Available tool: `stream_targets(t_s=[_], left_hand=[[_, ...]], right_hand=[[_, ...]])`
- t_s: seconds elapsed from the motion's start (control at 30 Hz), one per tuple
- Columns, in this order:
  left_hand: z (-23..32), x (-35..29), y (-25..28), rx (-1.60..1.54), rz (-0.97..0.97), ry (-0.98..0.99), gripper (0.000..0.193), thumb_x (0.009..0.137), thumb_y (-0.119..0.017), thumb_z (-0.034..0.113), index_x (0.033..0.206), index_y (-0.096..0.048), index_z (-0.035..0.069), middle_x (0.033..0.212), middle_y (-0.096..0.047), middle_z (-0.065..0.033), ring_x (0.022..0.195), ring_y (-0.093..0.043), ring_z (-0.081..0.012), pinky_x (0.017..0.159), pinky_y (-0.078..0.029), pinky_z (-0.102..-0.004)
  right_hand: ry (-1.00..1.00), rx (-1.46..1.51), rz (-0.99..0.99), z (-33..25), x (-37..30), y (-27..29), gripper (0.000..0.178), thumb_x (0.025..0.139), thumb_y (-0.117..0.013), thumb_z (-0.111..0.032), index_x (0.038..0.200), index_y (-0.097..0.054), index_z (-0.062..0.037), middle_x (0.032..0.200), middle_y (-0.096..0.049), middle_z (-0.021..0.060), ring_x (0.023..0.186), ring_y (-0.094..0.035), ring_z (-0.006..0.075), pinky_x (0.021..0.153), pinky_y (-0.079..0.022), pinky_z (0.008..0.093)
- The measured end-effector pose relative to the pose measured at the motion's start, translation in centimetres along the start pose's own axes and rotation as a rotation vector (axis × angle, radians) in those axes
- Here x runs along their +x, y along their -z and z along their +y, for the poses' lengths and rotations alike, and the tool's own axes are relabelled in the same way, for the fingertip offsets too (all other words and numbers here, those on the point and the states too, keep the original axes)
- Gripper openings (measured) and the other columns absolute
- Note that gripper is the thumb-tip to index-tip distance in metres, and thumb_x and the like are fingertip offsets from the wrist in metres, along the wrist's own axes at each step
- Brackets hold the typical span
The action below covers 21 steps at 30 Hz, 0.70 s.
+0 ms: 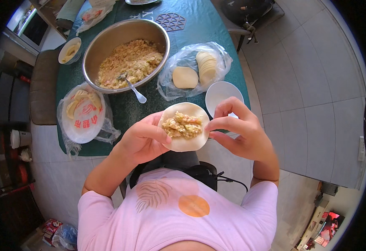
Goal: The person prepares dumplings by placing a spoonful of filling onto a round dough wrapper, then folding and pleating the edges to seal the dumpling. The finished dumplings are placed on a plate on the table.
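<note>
A round dumpling wrapper (186, 146) lies open and flat in my left hand (143, 138), its thumb over the left edge and its other fingers hidden beneath. Minced filling (183, 125) with green bits is heaped in its middle. At the wrapper's right edge is my right hand (238, 130), thumb and forefinger brought close together at the rim; whether they pinch the dough is hard to make out. Behind my right fingers stands a small white bowl (224, 94). Farther off, a large steel bowl (92, 56) holds more filling, with a spoon (136, 93) leaning in it.
Stacked wrappers (207, 67) and one loose wrapper (185, 78) lie on a clear plastic bag (169, 85). Several folded dumplings (79, 100) rest on a bag-covered plate (82, 130) at the left. A small bowl (70, 51) stands behind it on the green-covered table (126, 109).
</note>
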State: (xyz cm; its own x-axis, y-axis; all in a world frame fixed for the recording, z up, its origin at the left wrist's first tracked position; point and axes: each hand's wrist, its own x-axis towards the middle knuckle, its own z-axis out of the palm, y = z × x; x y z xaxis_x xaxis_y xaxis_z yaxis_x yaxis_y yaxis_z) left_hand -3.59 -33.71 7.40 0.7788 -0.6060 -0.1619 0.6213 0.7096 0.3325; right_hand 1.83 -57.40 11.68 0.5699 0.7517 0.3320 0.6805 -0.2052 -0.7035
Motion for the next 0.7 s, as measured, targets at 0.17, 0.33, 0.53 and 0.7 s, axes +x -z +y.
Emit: stream_targets(t_s=[0.17, 0.33, 0.53, 0.7], left_hand=[[-0.2, -0.6, -0.3, 0.176, 0.111, -0.001, 0.060, 0.071, -0.066, -0.005, 0.127, -0.044, -0.004, 0.118, -0.058, -0.0163, 0.110, -0.058, -0.0231, 0.097, -0.046, -0.0368], [-0.5, -0.7, -0.9, 0.464, 0.213, -0.068, 0.046, 0.075, -0.075, 0.004, 0.115, -0.053, 0.000, 0.112, -0.061, -0.0118, 0.098, -0.062, -0.0148, 0.085, -0.051, -0.0293], [-1.2, -0.2, -1.3, 0.532, 0.330, -0.164, 0.031, 0.078, -0.071, 0.002, 0.105, -0.056, 0.001, 0.100, -0.064, -0.0135, 0.087, -0.066, -0.0213, 0.077, -0.055, -0.0322], [-1.1, -0.1, -1.5, 0.462, 0.355, -0.160, 0.025, 0.080, -0.071, 0.004, 0.100, -0.057, 0.000, 0.096, -0.065, -0.0137, 0.081, -0.067, -0.0194, 0.070, -0.056, -0.0283]], right_hand=[[0.000, 0.065, 0.066, 0.4, -0.4, -1.0, 0.022, 0.073, -0.071, 0.004, 0.092, -0.066, -0.0065, 0.086, -0.056, 0.0074, 0.077, -0.059, 0.0202, 0.064, -0.049, 0.0291], [-0.005, 0.156, 0.145, 0.5, -0.4, -2.5, 0.020, 0.073, -0.070, 0.006, 0.089, -0.064, -0.0033, 0.089, -0.062, 0.0099, 0.078, -0.063, 0.0214, 0.066, -0.050, 0.0288], [-0.074, 0.243, 0.333, 0.5, -0.8, -4.7, 0.018, 0.073, -0.069, 0.007, 0.087, -0.063, -0.0014, 0.085, -0.065, 0.0105, 0.077, -0.064, 0.0218, 0.067, -0.051, 0.0293], [-0.148, 0.293, 0.461, 0.7, -1.3, -6.3, 0.018, 0.073, -0.069, 0.007, 0.088, -0.063, -0.0011, 0.083, -0.065, 0.0096, 0.077, -0.065, 0.0194, 0.066, -0.051, 0.0283]])
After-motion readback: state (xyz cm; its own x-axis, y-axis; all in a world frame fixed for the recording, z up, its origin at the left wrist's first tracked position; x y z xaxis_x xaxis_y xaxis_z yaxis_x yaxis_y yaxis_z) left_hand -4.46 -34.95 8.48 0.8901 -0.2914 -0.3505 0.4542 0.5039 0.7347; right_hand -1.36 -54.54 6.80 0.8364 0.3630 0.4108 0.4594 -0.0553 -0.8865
